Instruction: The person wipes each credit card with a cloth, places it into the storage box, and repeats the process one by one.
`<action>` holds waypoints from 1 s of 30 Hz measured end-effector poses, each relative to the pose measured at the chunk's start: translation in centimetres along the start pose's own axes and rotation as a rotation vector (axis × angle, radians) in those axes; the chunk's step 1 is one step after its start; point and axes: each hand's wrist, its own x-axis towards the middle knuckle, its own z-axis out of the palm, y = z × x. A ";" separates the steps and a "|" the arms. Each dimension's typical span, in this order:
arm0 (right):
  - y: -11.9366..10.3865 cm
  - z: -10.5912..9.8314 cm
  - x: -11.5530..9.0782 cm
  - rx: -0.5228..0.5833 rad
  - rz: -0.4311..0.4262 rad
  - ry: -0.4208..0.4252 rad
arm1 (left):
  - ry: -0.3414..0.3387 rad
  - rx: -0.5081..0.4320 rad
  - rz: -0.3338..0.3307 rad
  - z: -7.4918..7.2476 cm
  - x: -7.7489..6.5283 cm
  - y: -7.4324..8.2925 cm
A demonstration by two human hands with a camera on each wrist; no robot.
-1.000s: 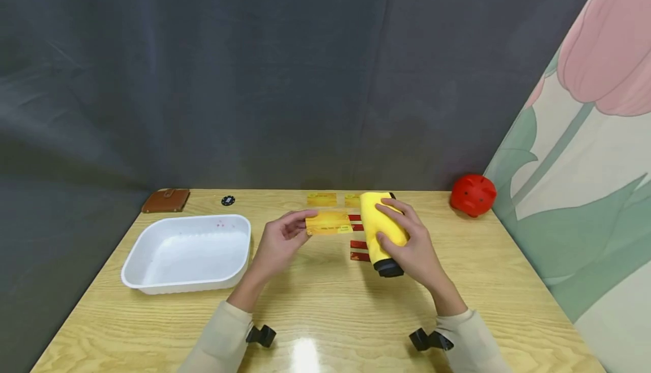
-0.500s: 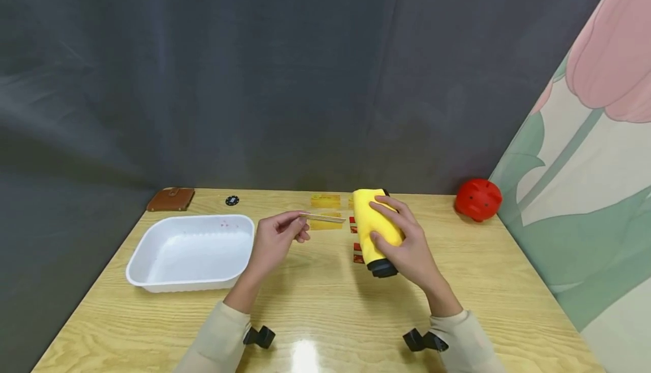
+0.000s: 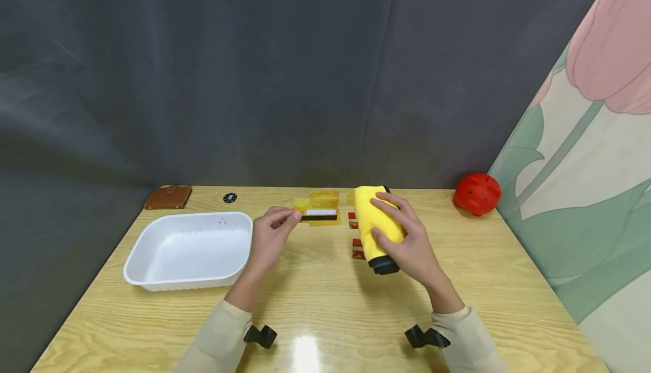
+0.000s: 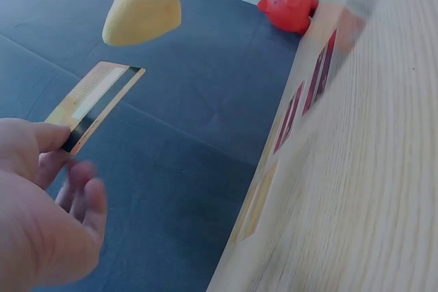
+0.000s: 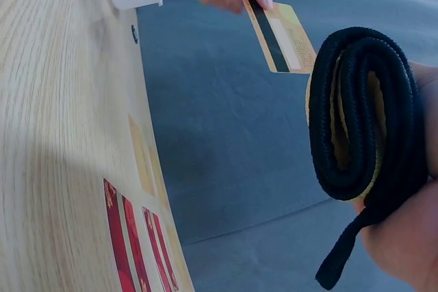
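Note:
My left hand [image 3: 269, 240] pinches a yellow bank card [image 3: 315, 206] by one edge, above the table. Its back, with a black magnetic stripe and a white strip, faces me in the head view. To the right, my right hand [image 3: 412, 243] grips a folded yellow cloth [image 3: 373, 220] with black edging, also raised. In the right wrist view the cloth's rolled end [image 5: 366, 114] shows several layers and a dangling black loop [image 5: 339, 254]. Card and cloth look apart in the head view. Beneath them, yellow cards [image 3: 325, 194] and red cards [image 3: 353, 223] lie on the table, partly hidden.
A white plastic tray [image 3: 190, 280] stands left of my left hand. Behind it lie a brown wallet [image 3: 169, 198] and a black poker chip [image 3: 230, 198]. At the back right sits a red piggy bank [image 3: 477, 194]. A dark curtain hangs behind the table [image 3: 330, 305].
My left hand has turned the bank card over, from its yellow front through edge-on to its striped back. The cloth has shifted slightly left in my right hand's grip.

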 end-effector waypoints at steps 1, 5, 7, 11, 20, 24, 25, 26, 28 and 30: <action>0.0 0.0 0.0 0.004 0.002 -0.003 | -0.005 -0.016 -0.006 0.1 0.0 0.0; 0.1 0.1 0.0 0.012 0.007 -0.014 | -0.030 -0.104 -0.059 0.3 -0.1 -0.1; 0.1 0.2 0.0 0.020 0.007 -0.016 | -0.041 -0.146 -0.073 0.4 -0.1 -0.1; 0.1 0.4 0.0 0.030 0.004 -0.021 | -0.050 -0.167 -0.059 0.4 -0.3 0.0; 0.2 1.1 -0.1 0.043 -0.005 -0.056 | -0.093 -0.193 0.000 1.0 -0.3 -0.3; 0.2 1.8 -0.3 0.032 -0.007 -0.077 | -0.103 -0.155 0.029 1.2 -0.5 -0.3; 0.2 2.1 -0.4 0.031 -0.006 -0.086 | -0.107 -0.146 0.036 1.3 -0.6 -0.3; 0.2 2.4 -0.4 0.030 -0.005 -0.097 | -0.113 -0.139 0.042 1.4 -0.7 -0.3; 0.2 2.9 -0.5 0.025 -0.005 -0.121 | -0.124 -0.131 0.054 1.6 -0.9 -0.3; 0.1 3.5 -0.7 0.015 -0.012 -0.147 | -0.132 -0.123 0.067 1.8 -1.0 -0.3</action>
